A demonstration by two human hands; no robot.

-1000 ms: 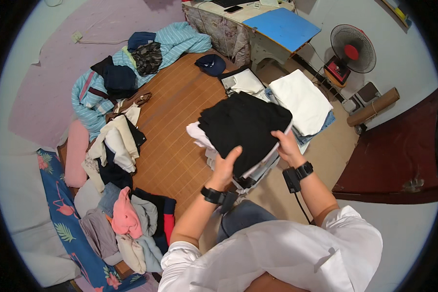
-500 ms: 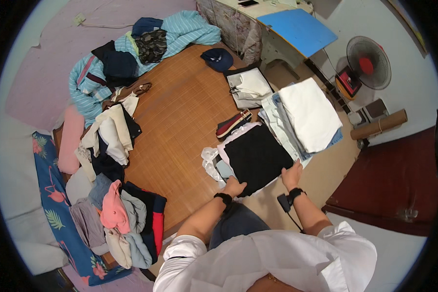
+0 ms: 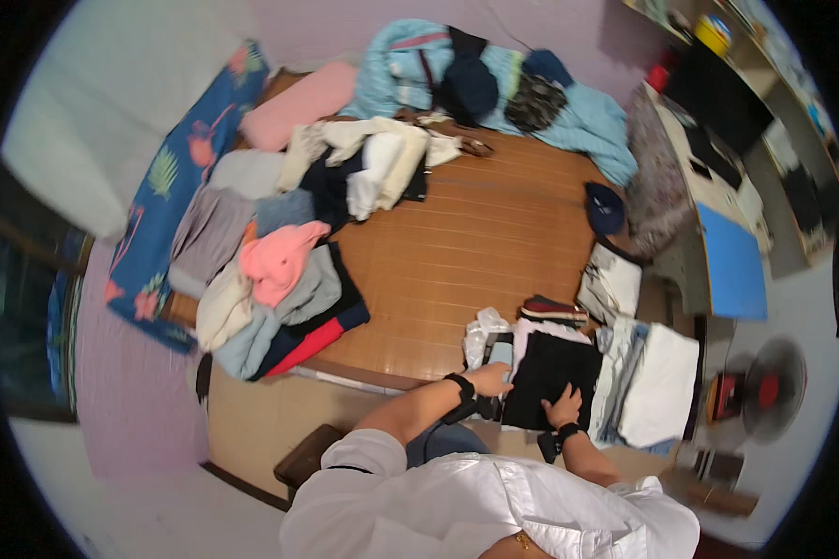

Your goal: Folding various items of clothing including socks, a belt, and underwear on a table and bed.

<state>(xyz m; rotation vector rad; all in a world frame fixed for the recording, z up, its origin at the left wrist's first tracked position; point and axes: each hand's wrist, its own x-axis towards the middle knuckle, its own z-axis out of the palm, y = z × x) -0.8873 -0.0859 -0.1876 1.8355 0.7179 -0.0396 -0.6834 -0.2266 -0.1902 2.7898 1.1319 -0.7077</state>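
A folded black garment [image 3: 548,371] lies on top of a pale pink cloth [image 3: 529,329] at the bed's near right edge. My right hand [image 3: 562,407] rests on its near part, open, fingers spread against the fabric. At the left side of the black garment is my left hand [image 3: 488,377], its fingers stretched out and holding nothing that I can see. Beside that hand are a light blue folded piece [image 3: 501,352] and a crumpled translucent plastic bag [image 3: 483,334]. Just right of the black garment stands a stack of folded clothes with a white one [image 3: 662,384] on top.
Loose clothes, among them a coral garment [image 3: 281,261], are heaped on the bed's left side. Farther back lie a light blue striped blanket [image 3: 587,138] and a navy cap [image 3: 605,208]. A fan [image 3: 772,389] stands right of the stack; a brown stool [image 3: 309,459] is near my left.
The view has swung left. My right hand has left the black garment's near right corner and now lies on top of it. My left hand has shifted to the garment's left side.
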